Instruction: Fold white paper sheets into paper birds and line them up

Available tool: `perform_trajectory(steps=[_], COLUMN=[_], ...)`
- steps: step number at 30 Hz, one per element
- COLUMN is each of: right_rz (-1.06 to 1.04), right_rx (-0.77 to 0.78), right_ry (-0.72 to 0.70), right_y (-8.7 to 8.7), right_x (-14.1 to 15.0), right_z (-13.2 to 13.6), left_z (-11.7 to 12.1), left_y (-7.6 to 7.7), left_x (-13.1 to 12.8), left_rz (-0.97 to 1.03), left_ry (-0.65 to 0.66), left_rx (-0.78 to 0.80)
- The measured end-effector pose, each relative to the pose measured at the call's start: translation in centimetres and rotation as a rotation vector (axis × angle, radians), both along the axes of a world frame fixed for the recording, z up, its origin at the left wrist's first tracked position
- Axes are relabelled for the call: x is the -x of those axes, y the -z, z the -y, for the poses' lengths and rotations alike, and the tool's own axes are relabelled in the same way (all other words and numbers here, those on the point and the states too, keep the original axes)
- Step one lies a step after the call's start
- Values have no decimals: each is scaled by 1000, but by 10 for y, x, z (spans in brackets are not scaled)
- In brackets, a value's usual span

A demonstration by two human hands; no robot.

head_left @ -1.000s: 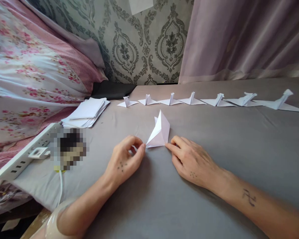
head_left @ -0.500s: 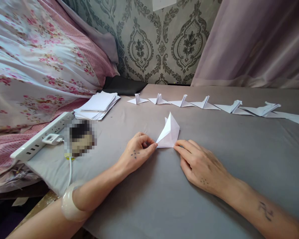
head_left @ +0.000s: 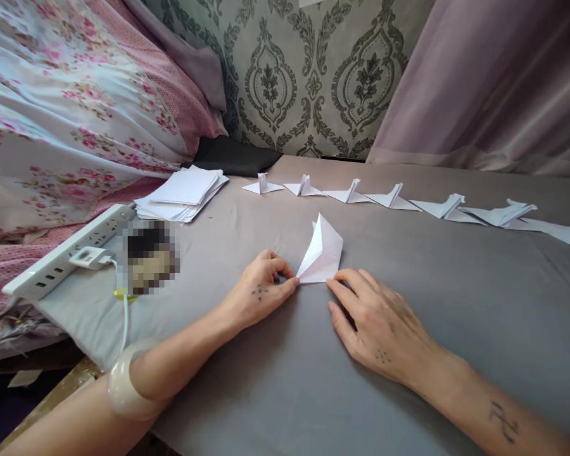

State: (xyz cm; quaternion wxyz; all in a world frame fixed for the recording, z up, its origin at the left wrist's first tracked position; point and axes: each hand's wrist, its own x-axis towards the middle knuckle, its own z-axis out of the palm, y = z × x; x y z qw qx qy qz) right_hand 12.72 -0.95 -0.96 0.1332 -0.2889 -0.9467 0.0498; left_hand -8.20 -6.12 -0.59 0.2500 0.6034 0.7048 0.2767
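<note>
We look to be partway through folding the white paper [head_left: 323, 253], which stands up just past our two hands, between them. Our left hand [head_left: 261, 290] pinches the corner beside it with finger and thumb, and our right hand [head_left: 384, 323] touches the other near corner with a fingertip, its thumb held apart. Next, we think, we need to match the edges and press gently.

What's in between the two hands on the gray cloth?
A folded white paper is between the left hand and the right hand. The head view shows it, with both hands at its near corners.
</note>
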Motion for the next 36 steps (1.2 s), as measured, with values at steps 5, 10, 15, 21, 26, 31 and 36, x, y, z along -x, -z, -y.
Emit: perform_trajectory(steps=[5,10,15,21,26,31,36], right_rz=[51,162,244,337,395,436,480], right_rx=[-74,-79,-105,-166,-153,-78,-21], right_ry=[3,37,97,170,217,251,261], right_y=[-2,-8,-13,-16,-16,-22,-31], right_x=[6,19,29,38,46,56,63], right_z=[6,14,25,37,45,51,54], left_z=[-1,-3,-5,-5,-6,-7,-8], left_y=[-2,-6,-8,-9,-3,1,2], left_x=[-1,-1,9,19,21,24,25], left_rz=[2,16,182,293,313,302,302], left_ry=[3,-11,-143,-235,-211,-183,-181], left_rx=[2,19,43,34,17,3,-1])
